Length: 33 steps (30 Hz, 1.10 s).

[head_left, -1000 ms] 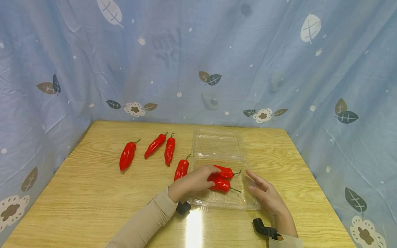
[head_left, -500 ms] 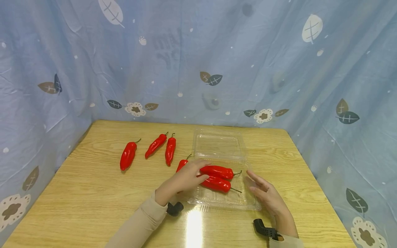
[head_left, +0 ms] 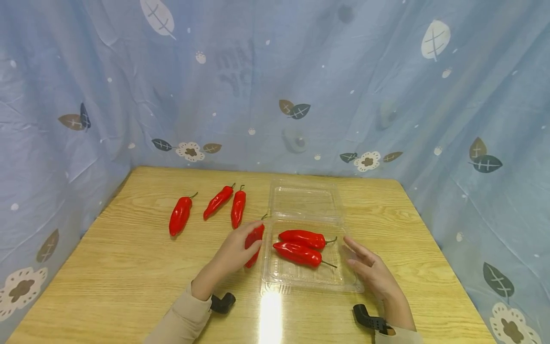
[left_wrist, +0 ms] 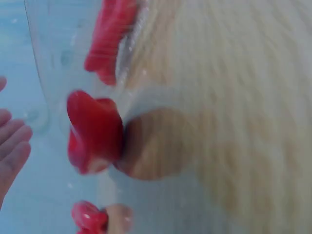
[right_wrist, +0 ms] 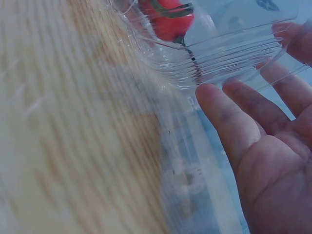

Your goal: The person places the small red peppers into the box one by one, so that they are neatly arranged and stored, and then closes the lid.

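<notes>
My left hand (head_left: 229, 254) hovers at a red pepper (head_left: 255, 237) lying just left of the clear plastic container (head_left: 270, 272), its fingers and thumb spread. In the left wrist view, a gap shows between the fingers (left_wrist: 13, 146) and that pepper (left_wrist: 95, 134). Inside the container's tray lie two red peppers, an upper one (head_left: 302, 238) and a lower one (head_left: 297, 254), their stems pointing right. My right hand (head_left: 375, 272) stands at the tray's right side with fingers extended. Seen from the right wrist, its fingertips are at the ridged plastic wall (right_wrist: 219, 63); contact is hard to tell.
Three more red peppers lie on the wooden table (head_left: 129, 267): one far left (head_left: 180, 216), one slanted (head_left: 218, 201) and one nearly upright in view (head_left: 238, 209). The container's lid (head_left: 306, 200) is folded back behind the tray. A patterned blue curtain (head_left: 258, 86) encloses the table.
My left hand has drawn away from the two peppers in the tray and moved left to the pepper beside the container. The right hand has stayed in place.
</notes>
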{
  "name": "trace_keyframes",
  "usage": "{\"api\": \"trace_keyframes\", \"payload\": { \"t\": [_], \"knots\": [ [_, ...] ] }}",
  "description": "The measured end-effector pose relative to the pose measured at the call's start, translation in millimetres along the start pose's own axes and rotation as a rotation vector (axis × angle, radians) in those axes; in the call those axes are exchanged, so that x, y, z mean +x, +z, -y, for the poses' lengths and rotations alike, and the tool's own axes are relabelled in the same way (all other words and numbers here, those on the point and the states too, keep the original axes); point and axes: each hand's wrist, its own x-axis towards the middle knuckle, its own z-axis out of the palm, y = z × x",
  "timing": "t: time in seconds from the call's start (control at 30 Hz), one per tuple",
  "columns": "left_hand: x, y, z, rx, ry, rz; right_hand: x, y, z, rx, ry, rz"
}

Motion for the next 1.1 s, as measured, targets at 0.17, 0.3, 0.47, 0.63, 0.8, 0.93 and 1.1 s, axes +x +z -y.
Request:
{"api": "trace_keyframes", "payload": {
  "t": [0.17, 0.3, 0.47, 0.63, 0.8, 0.93, 1.1],
  "knots": [
    [-4.4, 0.1, 10.3, 0.036, -0.051, -0.06, 0.1, 2, 2, -0.014, 0.024, -0.019],
    [-4.6, 2.0, 17.3, 0.033, -0.085, -0.068, 0.3, 3, 3, -0.016, 0.027, -0.024],
    [-3.1, 4.5, 22.0, 0.03, -0.131, -0.068, 1.1, 2, 3, -0.002, 0.013, -0.008],
    [-2.0, 6.0, 22.5, 0.007, -0.191, -0.03, 1.4, 1, 1, 0.007, 0.016, -0.005],
    [-1.5, 7.7, 23.6, -0.022, -0.221, 0.002, 0.7, 1, 1, -0.003, 0.028, -0.017],
    [-1.7, 10.4, 26.3, -0.013, -0.224, 0.01, 0.4, 1, 3, -0.005, 0.04, -0.024],
    [-2.1, 12.3, 29.1, 0.039, -0.212, 0.009, 0.3, 1, 2, -0.01, 0.039, -0.026]
  ]
}}
